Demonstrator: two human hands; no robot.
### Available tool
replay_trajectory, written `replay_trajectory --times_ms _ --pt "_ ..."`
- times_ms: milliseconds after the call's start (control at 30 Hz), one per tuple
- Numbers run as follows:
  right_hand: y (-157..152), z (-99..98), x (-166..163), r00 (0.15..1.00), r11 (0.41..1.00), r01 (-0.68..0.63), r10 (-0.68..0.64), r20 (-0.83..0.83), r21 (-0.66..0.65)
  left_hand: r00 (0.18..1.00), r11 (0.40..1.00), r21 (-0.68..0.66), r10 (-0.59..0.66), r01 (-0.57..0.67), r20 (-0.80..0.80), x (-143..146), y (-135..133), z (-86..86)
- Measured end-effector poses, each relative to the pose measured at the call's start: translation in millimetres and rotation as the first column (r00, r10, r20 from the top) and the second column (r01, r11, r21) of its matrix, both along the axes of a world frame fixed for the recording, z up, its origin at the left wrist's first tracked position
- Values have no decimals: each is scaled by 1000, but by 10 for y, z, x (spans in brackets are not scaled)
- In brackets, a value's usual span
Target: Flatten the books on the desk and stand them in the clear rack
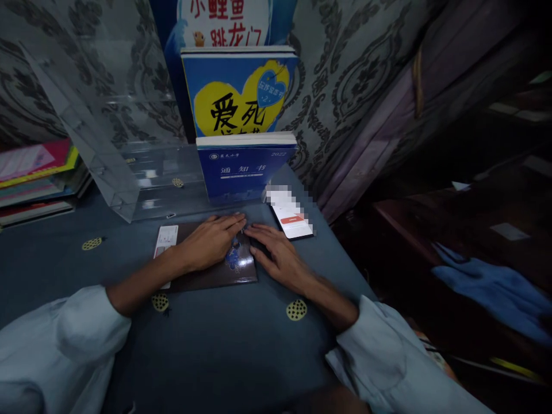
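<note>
A dark brown book (202, 275) with a blue figure on its cover lies flat on the blue-grey tablecloth (207, 345). My left hand (214, 241) rests across the book's upper part, fingers stretched out and pointing right. At the book's right edge lies my right hand (278, 253), palm down, its fingers extended towards the left fingertips and its thumb apart. Neither hand grips anything. A white label (167, 237) shows at the book's left end, partly behind my left wrist.
A clear acrylic rack (116, 187) stands behind, holding a blue booklet (241, 167), a yellow-and-blue book (224, 86) and a taller book (280, 23). A phone (297, 227) lies right of it. Stacked books (38, 178) sit far left; blue cloth (487, 287) lies beyond the table's right edge.
</note>
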State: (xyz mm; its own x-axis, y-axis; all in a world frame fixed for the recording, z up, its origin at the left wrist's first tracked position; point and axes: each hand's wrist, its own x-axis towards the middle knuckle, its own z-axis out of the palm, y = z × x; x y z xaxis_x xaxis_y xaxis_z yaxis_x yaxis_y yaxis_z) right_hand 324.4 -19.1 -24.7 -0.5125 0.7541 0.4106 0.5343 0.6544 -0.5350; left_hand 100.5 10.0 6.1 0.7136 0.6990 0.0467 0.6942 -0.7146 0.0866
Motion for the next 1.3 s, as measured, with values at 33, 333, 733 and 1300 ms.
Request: replay_trajectory --times_ms 33,333,733,1300 --pt "-5 4 -3 1000 1000 6 -6 9 5 1000 1000 1 0 0 13 7 3 -16" --pt "-59 58 -42 997 1000 1 -2 73 21 998 999 -34 16 -14 65 -23 -4 -59" --pt "-495 108 26 986 995 -48 33 164 92 996 999 -44 14 -10 90 -19 -4 -66" --pt "-722 64 59 981 976 -52 11 191 211 993 996 5 88 -89 77 -199 -268 -56"
